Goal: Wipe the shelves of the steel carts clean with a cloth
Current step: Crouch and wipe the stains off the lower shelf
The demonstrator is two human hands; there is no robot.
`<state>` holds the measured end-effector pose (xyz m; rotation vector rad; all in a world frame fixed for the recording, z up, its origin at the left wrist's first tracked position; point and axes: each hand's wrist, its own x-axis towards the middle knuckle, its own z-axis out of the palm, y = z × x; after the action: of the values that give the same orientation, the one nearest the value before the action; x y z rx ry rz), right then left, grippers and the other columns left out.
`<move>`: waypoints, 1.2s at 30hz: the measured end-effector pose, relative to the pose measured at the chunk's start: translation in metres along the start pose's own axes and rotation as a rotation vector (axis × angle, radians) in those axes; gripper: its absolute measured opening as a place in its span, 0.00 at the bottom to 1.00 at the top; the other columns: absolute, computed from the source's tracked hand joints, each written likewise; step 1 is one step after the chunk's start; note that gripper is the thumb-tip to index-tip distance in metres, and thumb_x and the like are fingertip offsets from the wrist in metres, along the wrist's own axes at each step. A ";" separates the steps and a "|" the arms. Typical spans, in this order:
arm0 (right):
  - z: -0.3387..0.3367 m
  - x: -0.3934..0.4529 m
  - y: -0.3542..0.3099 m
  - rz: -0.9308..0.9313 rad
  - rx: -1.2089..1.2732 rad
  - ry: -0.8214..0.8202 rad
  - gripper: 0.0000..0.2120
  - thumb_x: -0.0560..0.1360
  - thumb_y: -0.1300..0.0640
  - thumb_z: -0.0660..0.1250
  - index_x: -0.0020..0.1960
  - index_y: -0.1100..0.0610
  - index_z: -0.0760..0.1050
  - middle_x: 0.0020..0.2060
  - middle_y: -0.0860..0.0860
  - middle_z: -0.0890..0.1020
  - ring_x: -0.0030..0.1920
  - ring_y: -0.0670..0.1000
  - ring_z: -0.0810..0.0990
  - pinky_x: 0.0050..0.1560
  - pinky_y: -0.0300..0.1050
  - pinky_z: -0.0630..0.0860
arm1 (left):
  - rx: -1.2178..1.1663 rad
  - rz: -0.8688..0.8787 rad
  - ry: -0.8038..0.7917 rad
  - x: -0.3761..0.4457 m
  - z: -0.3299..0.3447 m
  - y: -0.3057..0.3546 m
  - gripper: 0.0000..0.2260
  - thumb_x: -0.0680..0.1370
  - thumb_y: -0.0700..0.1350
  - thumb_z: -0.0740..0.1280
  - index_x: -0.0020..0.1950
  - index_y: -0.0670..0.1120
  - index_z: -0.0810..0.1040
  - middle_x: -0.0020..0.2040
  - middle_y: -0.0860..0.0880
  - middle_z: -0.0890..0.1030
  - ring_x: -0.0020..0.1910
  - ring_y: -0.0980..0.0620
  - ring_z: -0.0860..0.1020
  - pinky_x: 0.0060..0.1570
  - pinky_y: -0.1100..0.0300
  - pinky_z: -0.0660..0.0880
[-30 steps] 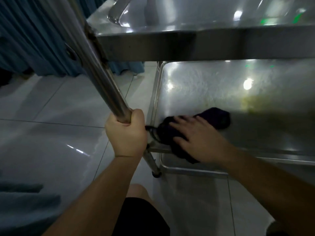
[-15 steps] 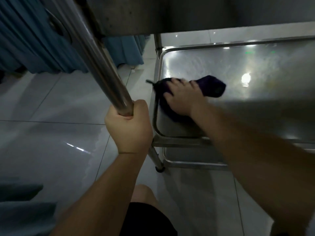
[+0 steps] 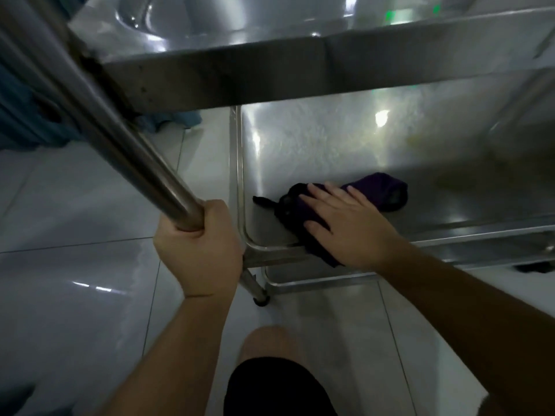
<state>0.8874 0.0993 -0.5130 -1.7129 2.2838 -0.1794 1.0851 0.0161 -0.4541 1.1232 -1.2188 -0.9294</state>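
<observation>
Our left hand [image 3: 198,250]: clenched round the cart's steel post [image 3: 120,145], near its lower end. Our right hand [image 3: 351,226]: fingers straight, pressed flat on the cloth [image 3: 378,190]. Cloth: dark purple, bunched, lying on the lower shelf [image 3: 315,145] at its near left corner, one fold draped over the front rim. Upper shelf [image 3: 270,76]: above, overhanging. Floor [image 3: 75,235]: pale glossy tiles. Our knee [image 3: 270,340]: below.

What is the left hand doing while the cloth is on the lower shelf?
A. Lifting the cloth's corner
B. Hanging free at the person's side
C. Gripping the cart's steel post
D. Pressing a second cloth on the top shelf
C: the left hand is curled round the steel post, while the right hand presses flat on the purple cloth.
</observation>
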 end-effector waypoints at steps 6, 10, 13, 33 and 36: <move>0.006 0.001 0.001 -0.014 0.007 0.035 0.29 0.85 0.36 0.46 0.84 0.41 0.50 0.84 0.40 0.50 0.83 0.46 0.46 0.82 0.52 0.41 | -0.003 0.015 0.029 0.000 0.002 0.002 0.07 0.71 0.48 0.67 0.34 0.52 0.72 0.28 0.45 0.71 0.26 0.50 0.73 0.28 0.58 0.72; 0.010 0.003 0.004 -0.035 -0.004 0.052 0.29 0.85 0.37 0.45 0.84 0.42 0.50 0.84 0.42 0.50 0.83 0.47 0.47 0.82 0.54 0.41 | -0.011 -0.008 0.087 -0.002 0.007 -0.002 0.07 0.74 0.42 0.66 0.37 0.46 0.71 0.30 0.44 0.70 0.26 0.52 0.73 0.28 0.60 0.72; 0.012 0.004 0.006 -0.059 -0.012 0.062 0.29 0.85 0.37 0.45 0.84 0.43 0.50 0.84 0.43 0.50 0.83 0.48 0.47 0.82 0.55 0.42 | 0.040 -0.011 0.118 -0.002 0.008 0.000 0.06 0.73 0.44 0.66 0.41 0.41 0.73 0.33 0.41 0.71 0.29 0.49 0.73 0.29 0.58 0.71; -0.033 -0.082 0.202 0.152 -0.038 0.063 0.31 0.84 0.36 0.40 0.85 0.45 0.45 0.84 0.44 0.46 0.84 0.49 0.45 0.83 0.54 0.43 | 0.687 0.329 -0.477 -0.164 0.108 -0.031 0.13 0.81 0.47 0.69 0.65 0.50 0.75 0.60 0.52 0.74 0.54 0.51 0.78 0.54 0.56 0.77; -0.040 -0.096 0.234 0.283 -0.049 0.083 0.32 0.84 0.36 0.41 0.85 0.46 0.45 0.84 0.45 0.46 0.84 0.50 0.44 0.82 0.56 0.43 | 0.808 0.389 -0.581 -0.151 0.156 -0.026 0.17 0.83 0.50 0.65 0.71 0.47 0.75 0.68 0.47 0.75 0.60 0.45 0.78 0.62 0.53 0.74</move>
<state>0.6856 0.2557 -0.5229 -1.4056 2.5796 -0.1394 0.9104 0.1334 -0.5147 1.1766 -2.3272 -0.4552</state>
